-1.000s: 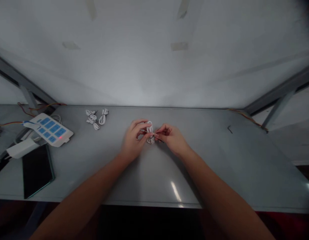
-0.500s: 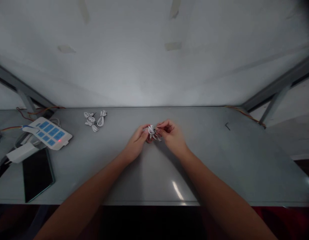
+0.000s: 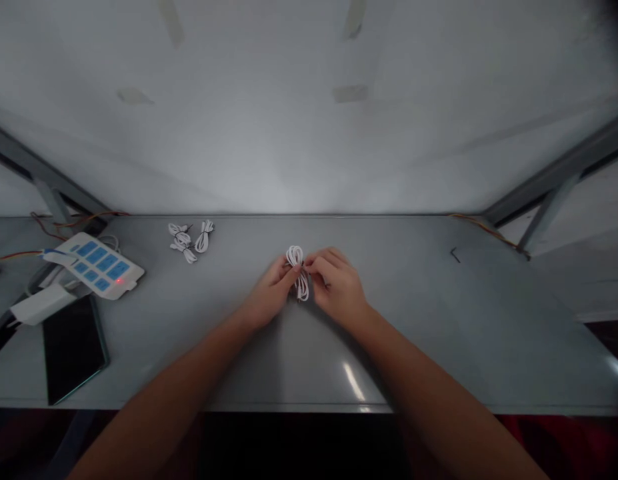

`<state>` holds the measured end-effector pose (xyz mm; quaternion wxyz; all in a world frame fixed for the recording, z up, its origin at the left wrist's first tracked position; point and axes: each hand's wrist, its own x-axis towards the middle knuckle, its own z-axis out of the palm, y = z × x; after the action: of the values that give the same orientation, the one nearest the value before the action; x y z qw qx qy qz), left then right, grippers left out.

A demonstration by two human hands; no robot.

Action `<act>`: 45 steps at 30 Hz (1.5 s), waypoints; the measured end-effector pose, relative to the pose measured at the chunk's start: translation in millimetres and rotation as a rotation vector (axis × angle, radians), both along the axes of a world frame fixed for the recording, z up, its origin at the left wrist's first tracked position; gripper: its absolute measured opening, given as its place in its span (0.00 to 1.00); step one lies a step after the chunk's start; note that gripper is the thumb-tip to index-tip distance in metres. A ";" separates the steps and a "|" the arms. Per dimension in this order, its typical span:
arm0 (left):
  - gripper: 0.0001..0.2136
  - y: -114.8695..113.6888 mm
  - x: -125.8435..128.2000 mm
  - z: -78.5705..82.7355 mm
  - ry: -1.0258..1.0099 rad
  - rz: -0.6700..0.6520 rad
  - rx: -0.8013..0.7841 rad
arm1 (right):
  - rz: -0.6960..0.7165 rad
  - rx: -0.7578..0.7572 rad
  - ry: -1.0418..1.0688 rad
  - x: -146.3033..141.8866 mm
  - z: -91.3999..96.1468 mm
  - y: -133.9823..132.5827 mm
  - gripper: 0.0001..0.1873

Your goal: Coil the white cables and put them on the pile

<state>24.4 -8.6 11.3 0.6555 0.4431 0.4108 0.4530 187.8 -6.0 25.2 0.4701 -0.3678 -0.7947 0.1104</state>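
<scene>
A coiled white cable (image 3: 301, 287) is held over the middle of the table, its loops fanned out above and below a narrow waist. My left hand (image 3: 275, 287) is closed around the left side of the coil, thumb pressed across its middle. Just to the right, my right hand (image 3: 339, 280) is closed in a pinch at the coil's waist. Whatever lies between those right fingertips is too small and too hidden to make out.
Bundled white cables (image 3: 182, 241) lie at the back left, tied with something dark, near another bundle (image 3: 205, 237). Further left are a power strip (image 3: 101, 263) with a red light, a white adapter (image 3: 43, 305) and a dark tablet (image 3: 75, 350). A hex key (image 3: 455, 255) rests at right.
The cable coil has turned more upright, with its loops now showing clearly above and below my left thumb. My right hand has shifted slightly left and down, still pinching at the coil's middle.
</scene>
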 end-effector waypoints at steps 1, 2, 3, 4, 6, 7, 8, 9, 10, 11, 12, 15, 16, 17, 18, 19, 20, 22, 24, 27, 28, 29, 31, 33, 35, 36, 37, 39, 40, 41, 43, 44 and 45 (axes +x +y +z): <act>0.12 -0.4 0.5 0.9 -0.029 0.017 -0.006 | 0.023 0.067 -0.048 0.3 2.7 -1.2 0.12; 0.11 -0.8 0.9 2.1 -0.068 0.036 -0.020 | 0.046 0.119 -0.085 0.4 4.8 -2.0 0.12; 0.09 -1.2 1.1 3.7 -0.115 0.053 -0.039 | 0.065 0.153 -0.106 0.5 6.1 -2.3 0.13; 0.08 -1.5 1.0 5.8 -0.163 0.063 -0.065 | 0.076 0.172 -0.110 0.4 6.7 -2.4 0.13; 0.06 -2.3 -0.6 11.7 -0.241 0.061 -0.137 | 0.071 0.171 -0.075 0.0 6.2 -2.2 0.13; 0.05 -2.7 -1.9 15.2 -0.271 0.055 -0.179 | 0.059 0.160 -0.041 -0.5 5.4 -2.1 0.13; 0.05 -3.0 -3.6 18.9 -0.298 0.048 -0.222 | 0.042 0.146 0.000 -1.1 4.4 -2.3 0.13; 0.04 -3.2 -5.5 22.5 -0.326 0.037 -0.268 | 0.021 0.133 0.045 -1.8 3.2 -2.6 0.13; 0.04 -3.4 -7.5 25.6 -0.360 0.023 -0.314 | -0.002 0.120 0.090 -2.7 1.8 -3.0 0.12; 0.03 -3.5 -9.6 28.1 -0.403 0.000 -0.359 | -0.029 0.098 0.137 -3.6 0.2 -3.4 0.12; 0.03 -3.5 -11.7 29.9 -0.459 -0.032 -0.400 | -0.056 0.064 0.189 -4.3 -1.7 -3.6 0.12; 0.02 -2.5 -17.8 30.6 -0.656 -0.129 -0.465 | -0.126 -0.123 0.355 -3.6 -8.6 -0.5 0.08; 0.02 -1.7 -19.9 29.7 -0.710 -0.143 -0.459 | -0.149 -0.190 0.412 -1.8 -11.0 2.1 0.07; 0.02 -0.7 -22.2 28.4 -0.750 -0.147 -0.444 | -0.175 -0.244 0.469 0.9 -13.2 5.5 0.06; 0.01 0.6 -24.6 27.0 -0.774 -0.140 -0.425 | -0.205 -0.285 0.522 4.6 -14.9 9.4 0.05; 0.01 2.3 -27.2 25.4 -0.784 -0.124 -0.407 | -0.242 -0.316 0.573 8.8 -16.0 13.6 0.05; 0.01 4.2 -29.8 23.9 -0.786 -0.102 -0.391 | -0.280 -0.345 0.619 13.5 -16.4 17.7 0.06; 0.01 8.6 -34.6 20.9 -0.769 -0.043 -0.372 | -0.344 -0.414 0.697 22.5 -15.1 24.5 0.07; 0.02 12.8 -38.0 18.7 -0.730 0.028 -0.369 | -0.358 -0.497 0.758 29.8 -11.8 29.1 0.09; 0.05 17.2 -38.6 18.4 -0.613 0.119 -0.401 | -0.339 -0.579 0.790 40.0 -6.9 33.4 0.10; 0.06 18.0 -37.6 19.0 -0.553 0.148 -0.416 | -0.352 -0.582 0.775 44.9 -5.5 34.8 0.10; 0.07 18.5 -36.1 19.8 -0.481 0.177 -0.429 | -0.380 -0.572 0.749 51.3 -4.3 36.2 0.10; 0.08 18.8 -32.4 20.8 -0.324 0.229 -0.441 | -0.483 -0.559 0.611 69.1 -1.3 38.4 0.09; 0.08 18.5 -28.7 20.3 -0.193 0.247 -0.424 | -0.591 -0.626 0.320 91.7 2.8 38.6 0.06; 0.08 17.9 -25.7 17.9 -0.106 0.224 -0.395 | -0.616 -0.733 0.007 112.9 7.6 36.2 0.05; 0.08 17.4 -24.4 16.2 -0.074 0.204 -0.377 | -0.615 -0.760 -0.083 120.5 9.9 34.4 0.07; 0.08 16.8 -23.4 14.4 -0.041 0.178 -0.359 | -0.615 -0.767 -0.144 124.7 11.8 32.4 0.10; 0.10 14.8 -21.9 11.2 0.059 0.109 -0.302 | -0.604 -0.678 -0.192 120.5 14.6 28.1 0.13; 0.13 13.4 -21.5 10.1 0.126 0.070 -0.257 | -0.570 -0.602 -0.186 111.9 15.2 25.8 0.13; 0.15 11.8 -21.3 9.3 0.199 0.036 -0.197 | -0.508 -0.500 -0.151 99.5 15.2 23.2 0.13; 0.16 8.4 -21.2 8.7 0.327 -0.004 -0.032 | -0.243 -0.407 0.040 66.8 13.1 16.8 0.14; 0.14 6.8 -21.0 8.5 0.365 -0.002 0.061 | -0.105 -0.479 0.138 48.9 10.8 13.0 0.16; 0.11 5.5 -20.5 8.0 0.388 0.009 0.142 | 0.019 -0.573 0.208 31.8 7.7 9.4 0.18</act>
<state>4.0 -3.1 19.3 0.5292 0.5651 0.4985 0.3901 219.5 3.4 33.0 0.4248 -0.4647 -0.6823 0.3717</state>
